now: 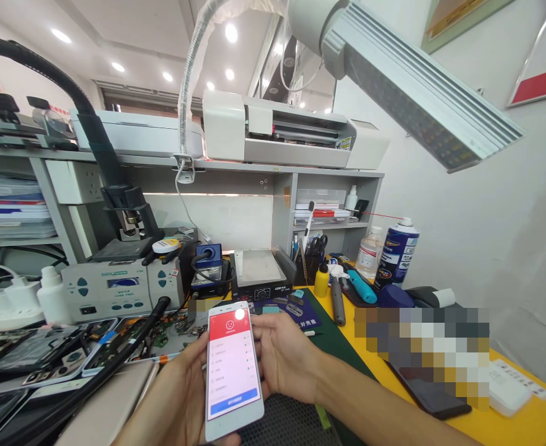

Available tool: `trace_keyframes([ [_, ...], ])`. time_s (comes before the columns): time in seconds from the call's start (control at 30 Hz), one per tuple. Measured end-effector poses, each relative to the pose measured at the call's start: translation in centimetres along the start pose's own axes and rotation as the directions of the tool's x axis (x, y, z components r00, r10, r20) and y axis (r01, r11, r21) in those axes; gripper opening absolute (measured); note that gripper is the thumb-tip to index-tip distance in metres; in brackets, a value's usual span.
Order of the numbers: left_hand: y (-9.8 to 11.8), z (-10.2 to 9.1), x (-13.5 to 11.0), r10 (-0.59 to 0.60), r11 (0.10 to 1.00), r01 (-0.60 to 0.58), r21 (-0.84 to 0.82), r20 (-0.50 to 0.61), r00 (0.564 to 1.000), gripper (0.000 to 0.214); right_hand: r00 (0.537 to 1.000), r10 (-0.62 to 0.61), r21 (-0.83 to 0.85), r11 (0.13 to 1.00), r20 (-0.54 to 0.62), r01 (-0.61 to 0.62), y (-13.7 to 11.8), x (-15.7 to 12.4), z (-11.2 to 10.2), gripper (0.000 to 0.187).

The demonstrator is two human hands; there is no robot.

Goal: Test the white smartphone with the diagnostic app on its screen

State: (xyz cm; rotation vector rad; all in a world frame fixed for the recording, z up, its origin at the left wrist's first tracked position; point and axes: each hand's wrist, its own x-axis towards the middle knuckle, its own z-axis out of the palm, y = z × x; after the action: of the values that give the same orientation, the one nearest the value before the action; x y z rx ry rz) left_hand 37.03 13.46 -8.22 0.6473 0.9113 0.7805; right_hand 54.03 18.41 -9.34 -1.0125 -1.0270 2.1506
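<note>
A white smartphone is held upright, tilted back toward me, its screen lit with a red band on top, a list in the middle and a blue button low down. My left hand wraps its left edge, and fingertips show under the bottom end. Along the right edge, my right hand grips it with the thumb and fingers, partly hidden behind the phone. Beneath the hands lies a dark mat. Razor-blade-like pieces rest just beyond the right hand.
Opened phones and circuit boards crowd the left side, crossed by a black hose from a grey soldering station. A heating plate stands behind. Bottles, a spray can and a dark phone are on the right. A lamp hangs overhead.
</note>
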Motion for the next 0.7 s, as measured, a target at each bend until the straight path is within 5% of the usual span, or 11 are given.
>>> trace_keyframes([
  [0.7, -0.01, -0.13, 0.00, 0.007, 1.000, -0.007, -0.009, 0.041, 0.999, 0.061, 0.999, 0.032, 0.018, 0.999, -0.020, -0.031, -0.04, 0.17, 0.02, 0.032],
])
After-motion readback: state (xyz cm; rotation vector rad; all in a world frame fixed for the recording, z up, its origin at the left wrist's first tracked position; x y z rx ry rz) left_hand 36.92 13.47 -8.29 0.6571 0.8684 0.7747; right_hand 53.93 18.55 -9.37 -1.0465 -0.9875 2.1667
